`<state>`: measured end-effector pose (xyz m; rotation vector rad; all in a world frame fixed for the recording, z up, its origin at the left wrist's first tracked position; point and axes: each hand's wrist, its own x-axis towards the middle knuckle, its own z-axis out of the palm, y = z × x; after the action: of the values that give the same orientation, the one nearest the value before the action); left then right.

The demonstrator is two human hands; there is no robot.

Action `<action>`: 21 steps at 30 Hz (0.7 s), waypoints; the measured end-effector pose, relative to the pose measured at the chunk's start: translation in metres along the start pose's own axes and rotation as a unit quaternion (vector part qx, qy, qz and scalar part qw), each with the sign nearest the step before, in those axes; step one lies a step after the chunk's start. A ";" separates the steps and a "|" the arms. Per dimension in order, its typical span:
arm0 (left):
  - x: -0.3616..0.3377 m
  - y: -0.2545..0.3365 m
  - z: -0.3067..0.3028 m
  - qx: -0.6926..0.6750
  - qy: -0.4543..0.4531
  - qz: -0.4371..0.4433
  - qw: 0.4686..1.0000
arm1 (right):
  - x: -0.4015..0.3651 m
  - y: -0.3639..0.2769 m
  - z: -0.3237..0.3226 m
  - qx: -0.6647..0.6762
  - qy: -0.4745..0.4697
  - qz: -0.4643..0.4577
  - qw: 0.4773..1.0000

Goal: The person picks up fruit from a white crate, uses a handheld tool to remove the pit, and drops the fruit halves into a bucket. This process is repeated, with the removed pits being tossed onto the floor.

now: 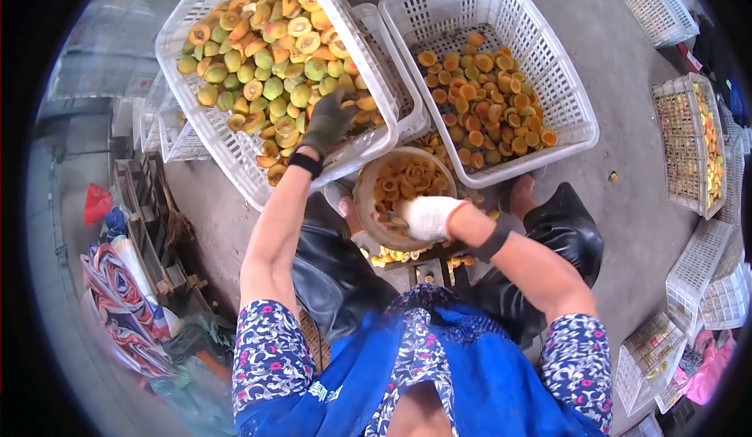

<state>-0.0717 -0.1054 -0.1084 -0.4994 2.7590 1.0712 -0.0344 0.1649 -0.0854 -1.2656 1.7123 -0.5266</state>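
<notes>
My left hand (327, 124), in a dark glove, reaches into the white crate (356, 159) at the upper left, touching the heap of halved fruit (270, 69). Whether it grips a piece is hidden. My right hand (429, 218), in a white glove, is over the near right side of a round bowl (365, 216). Orange fruit halves (407, 180) lie in that bowl. The fingers of my right hand point down into it and are blurred, so what they hold cannot be made out.
Another white crate (576, 116) at the upper right holds pitted fruit halves (486, 108). Fruit pieces lie beneath the bowl. A filled crate (680, 151) and stacked baskets (693, 269) stand at the right. Wooden pallets (149, 225) and bags (125, 304) are at the left.
</notes>
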 end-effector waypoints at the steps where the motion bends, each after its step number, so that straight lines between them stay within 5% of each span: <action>1: -0.002 0.001 -0.014 -0.053 -0.014 0.002 0.998 | -0.006 0.004 0.001 -0.060 0.018 0.054 0.997; 2: -0.010 0.000 -0.022 -0.046 -0.015 0.001 0.999 | -0.011 0.007 0.005 -0.112 0.036 0.106 0.987; 4: -0.046 0.036 -0.047 -0.445 0.006 -0.101 0.890 | -0.004 0.017 -0.002 -0.076 0.023 0.048 0.996; 5: -0.058 0.041 -0.057 -0.487 -0.024 -0.079 0.870 | 0.001 0.031 -0.006 -0.175 0.052 -0.147 0.972; 6: -0.068 0.044 -0.060 -0.485 -0.017 -0.082 0.870 | -0.011 0.010 -0.028 -0.281 0.176 -0.268 0.905; 8: -0.085 0.057 -0.055 -0.408 0.010 0.088 0.909 | -0.003 -0.004 -0.031 -0.086 0.357 -0.231 0.901; 10: -0.097 0.078 -0.055 -0.424 -0.007 0.056 0.904 | -0.004 -0.015 -0.039 -0.154 0.392 -0.229 0.877; 12: -0.102 0.085 -0.044 -0.605 -0.012 -0.014 0.796 | -0.002 -0.021 -0.039 -0.221 0.426 -0.225 0.848; 14: -0.103 0.087 -0.032 -0.600 -0.004 -0.012 0.800 | -0.001 -0.025 -0.036 -0.306 0.474 -0.174 0.807; 21: -0.116 0.114 -0.007 -0.574 0.042 -0.002 0.818 | 0.005 -0.016 -0.030 -0.242 0.488 -0.154 0.824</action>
<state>-0.0042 -0.0015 -0.0029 -0.6352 1.8115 2.6750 -0.0517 0.1491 -0.0607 -1.8273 2.6160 -1.1208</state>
